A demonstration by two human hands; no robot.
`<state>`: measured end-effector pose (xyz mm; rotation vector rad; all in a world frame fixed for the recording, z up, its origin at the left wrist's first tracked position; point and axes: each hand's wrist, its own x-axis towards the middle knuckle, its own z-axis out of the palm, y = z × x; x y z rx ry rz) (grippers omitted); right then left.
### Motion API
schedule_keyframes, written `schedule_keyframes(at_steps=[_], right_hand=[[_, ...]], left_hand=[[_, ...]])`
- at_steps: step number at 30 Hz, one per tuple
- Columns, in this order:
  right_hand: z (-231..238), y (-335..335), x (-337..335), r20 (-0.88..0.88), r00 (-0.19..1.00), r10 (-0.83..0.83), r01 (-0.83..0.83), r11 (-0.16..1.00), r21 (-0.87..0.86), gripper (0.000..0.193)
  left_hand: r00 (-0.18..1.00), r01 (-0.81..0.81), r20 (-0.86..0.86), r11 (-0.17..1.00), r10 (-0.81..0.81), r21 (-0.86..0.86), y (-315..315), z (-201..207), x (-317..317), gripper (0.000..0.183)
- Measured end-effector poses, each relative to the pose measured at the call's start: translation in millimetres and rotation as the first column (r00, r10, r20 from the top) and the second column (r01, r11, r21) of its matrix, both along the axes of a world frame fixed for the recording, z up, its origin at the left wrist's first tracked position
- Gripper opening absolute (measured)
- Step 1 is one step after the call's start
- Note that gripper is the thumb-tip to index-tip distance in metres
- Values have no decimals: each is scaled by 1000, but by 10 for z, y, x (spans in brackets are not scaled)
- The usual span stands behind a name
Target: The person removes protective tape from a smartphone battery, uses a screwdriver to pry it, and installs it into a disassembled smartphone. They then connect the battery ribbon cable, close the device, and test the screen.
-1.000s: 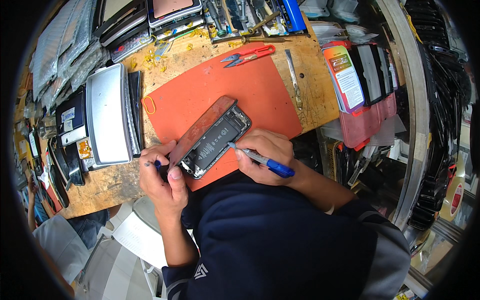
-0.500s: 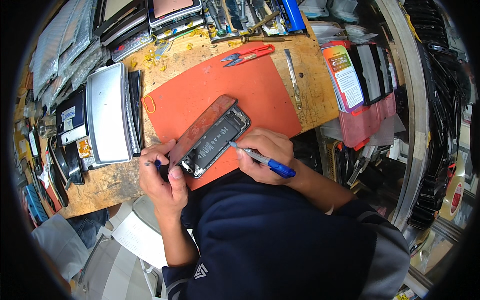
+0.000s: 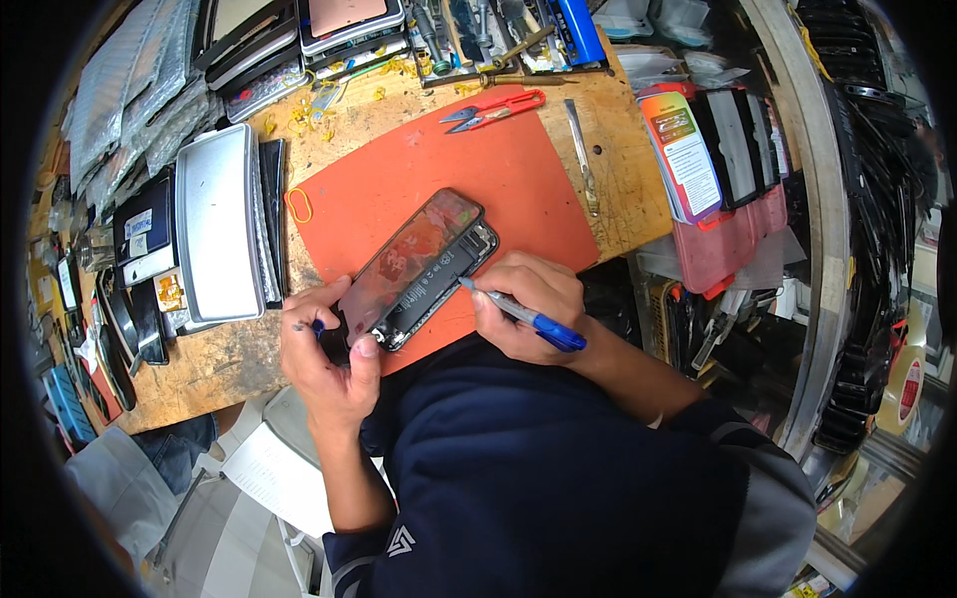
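Observation:
My left hand [image 3: 329, 364] is closed on the lower left end of an opened phone [image 3: 435, 291], thumb at the near corner and fingers behind. A small dark blue piece [image 3: 317, 327] shows at its fingers; I cannot make out its kind. The phone's glossy screen panel [image 3: 409, 249] leans tilted over the body, hinged along the far long side. It partly covers the black battery. Pinched in my right hand [image 3: 533, 299] is a grey marker pen [image 3: 513, 310] with a blue end. Its tip meets the near long edge of the phone frame.
Under the phone lies an orange mat [image 3: 478, 149] on the wooden bench [image 3: 239, 364]. Red-handled snips [image 3: 498, 110], a yellow rubber band [image 3: 298, 205] and a metal pry tool [image 3: 582, 159] lie around. Trays [image 3: 217, 224] stand left, tools at the back, boxed goods [image 3: 683, 159] right.
The screen panel has swung down toward the phone body, covering more of the battery and showing more of its glossy face. Both hands keep nearly the same place and hold.

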<state>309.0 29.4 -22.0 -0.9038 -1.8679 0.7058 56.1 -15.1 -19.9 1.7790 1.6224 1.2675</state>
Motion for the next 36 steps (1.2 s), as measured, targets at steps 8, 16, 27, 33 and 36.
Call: schedule_keyframes(at_steps=[8,16,27,33,36], right_hand=[[256,-123,109,-153,985,80,-111,972,-209,14],[703,-25,-354,-180,940,291,-335,889,-313,13],[455,-250,-659,-111,913,393,-396,782,-481,27],[770,525,-466,366,869,334,-313,942,-119,80],[741,804,-198,593,727,347,-346,931,-121,87]], left_hand=[[964,131,-226,990,-138,-47,-161,199,-31,23],[971,231,-67,972,-229,32,-244,285,-25,42],[954,40,298,999,-37,-2,-760,12,226,44],[894,-293,-122,768,431,569,-353,1075,-1004,16],[598,-354,19,244,801,903,-411,1934,-1668,18]])
